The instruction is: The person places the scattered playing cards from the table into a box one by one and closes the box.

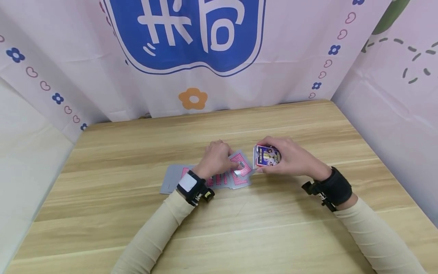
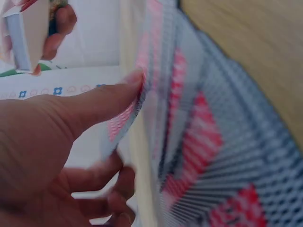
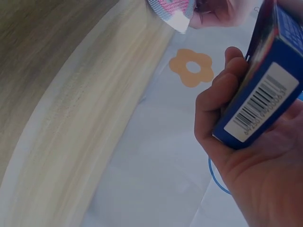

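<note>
Fingers of your left hand (image 1: pixel 217 160) pinch the right end of the spread cards (image 1: pixel 172 179); those of your right hand (image 1: pixel 292 158) curl round the card box (image 1: pixel 268 156), just beside them — an end faces the cards, its contents impossible to tell. Your left wrist strap (image 1: pixel 198 182) hides mid-row. Beneath lies the wooden table (image 1: pixel 273 236) — behind it, a printed cloth (image 1: pixel 137 93).
</note>
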A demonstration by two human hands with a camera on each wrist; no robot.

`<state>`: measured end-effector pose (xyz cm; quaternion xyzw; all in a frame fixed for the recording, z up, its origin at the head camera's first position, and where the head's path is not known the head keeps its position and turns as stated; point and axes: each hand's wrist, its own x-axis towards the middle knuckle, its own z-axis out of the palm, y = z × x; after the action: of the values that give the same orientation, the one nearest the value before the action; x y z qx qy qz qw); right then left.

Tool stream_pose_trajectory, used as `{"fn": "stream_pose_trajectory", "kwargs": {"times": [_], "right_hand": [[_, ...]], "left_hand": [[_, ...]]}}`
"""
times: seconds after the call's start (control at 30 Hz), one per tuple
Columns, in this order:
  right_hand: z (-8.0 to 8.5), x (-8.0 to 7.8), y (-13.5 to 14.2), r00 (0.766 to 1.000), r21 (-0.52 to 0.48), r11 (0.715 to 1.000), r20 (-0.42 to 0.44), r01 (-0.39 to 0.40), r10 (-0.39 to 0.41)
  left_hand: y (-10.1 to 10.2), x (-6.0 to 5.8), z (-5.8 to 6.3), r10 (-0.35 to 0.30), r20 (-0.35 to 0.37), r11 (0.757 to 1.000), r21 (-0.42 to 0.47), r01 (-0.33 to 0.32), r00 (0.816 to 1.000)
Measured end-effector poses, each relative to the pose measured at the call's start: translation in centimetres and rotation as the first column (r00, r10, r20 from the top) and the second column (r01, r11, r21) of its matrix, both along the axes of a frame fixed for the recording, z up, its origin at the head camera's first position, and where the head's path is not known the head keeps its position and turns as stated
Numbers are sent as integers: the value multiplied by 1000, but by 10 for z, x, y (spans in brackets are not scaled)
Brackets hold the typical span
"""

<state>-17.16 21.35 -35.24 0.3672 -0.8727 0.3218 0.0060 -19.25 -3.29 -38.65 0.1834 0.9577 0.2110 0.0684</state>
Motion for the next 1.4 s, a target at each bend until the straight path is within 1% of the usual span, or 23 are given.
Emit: {"fn": "stream_pose_trajectory", "kwargs": {"times": [0.07, 0.13, 0.2, 0.3, 0.4, 0.43, 0.5, 0.57, 0.6, 0.67, 0.73, 0.77, 0.8, 0.93, 1.03, 1.13, 1.23, 1.4], "right_hand": [[0, 0, 0, 1000, 0, 1000, 8, 4, -4], [1, 1, 0, 1000, 3, 1000, 13, 7, -7], [1, 1, 0, 1000, 6, 1000, 14, 9, -9], [1, 1, 0, 1000, 11, 1000, 9, 15, -15], [2, 1, 1, 1000, 16, 1000, 6, 24, -24], [2, 0, 1, 1000, 17, 1000, 5, 26, -26], [2, 0, 2, 1000, 23, 999, 3, 31, -31], [2, 0, 2, 999, 29, 999, 2, 38, -39], [2, 0, 2, 999, 30, 999, 2, 41, -42], [2, 0, 2, 999, 34, 998, 2, 48, -48], [2, 0, 2, 999, 37, 998, 1, 53, -53], [2, 0, 2, 999, 38, 998, 2, 54, -54], [2, 0, 2, 998, 38, 998, 3, 57, -57], [2, 1, 2, 998, 40, 997, 9, 58, -59], [2, 2, 1, 999, 37, 998, 9, 47, -48], [2, 2, 0, 999, 26, 999, 10, 36, -36], [2, 3, -2, 999, 22, 999, 16, 32, -32], [2, 3, -3, 999, 26, 999, 16, 37, -37]], "left_hand": [[-2, 0, 2, -20, 37, 999, 31, 19, 999], [-4, 2, 5, -47, 84, 996, 86, 39, 995], [-6, 3, 10, -78, 115, 988, 143, 62, 990], [-9, 4, 19, -127, 138, 970, 223, 94, 982], [-12, 7, 31, -156, 173, 944, 317, 95, 973], [-13, 7, 35, -162, 186, 931, 355, 87, 969], [-16, 9, 43, -171, 211, 897, 438, 64, 962], [-18, 10, 49, -181, 238, 852, 523, 31, 954], [-19, 11, 52, -186, 252, 825, 565, 12, 950], [-19, 11, 57, -198, 277, 780, 626, -20, 940], [-19, 13, 61, -209, 307, 748, 662, -50, 929], [-19, 13, 62, -215, 321, 740, 670, -61, 922], [-19, 14, 63, -221, 332, 738, 672, -65, 917], [-18, 17, 64, -246, 351, 750, 660, -52, 904], [-16, 17, 62, -253, 347, 760, 649, -36, 903], [-14, 18, 60, -245, 328, 765, 643, -26, 912], [-11, 19, 57, -226, 308, 764, 645, -28, 924], [-5, 23, 53, -173, 296, 759, 648, -64, 939]]}}
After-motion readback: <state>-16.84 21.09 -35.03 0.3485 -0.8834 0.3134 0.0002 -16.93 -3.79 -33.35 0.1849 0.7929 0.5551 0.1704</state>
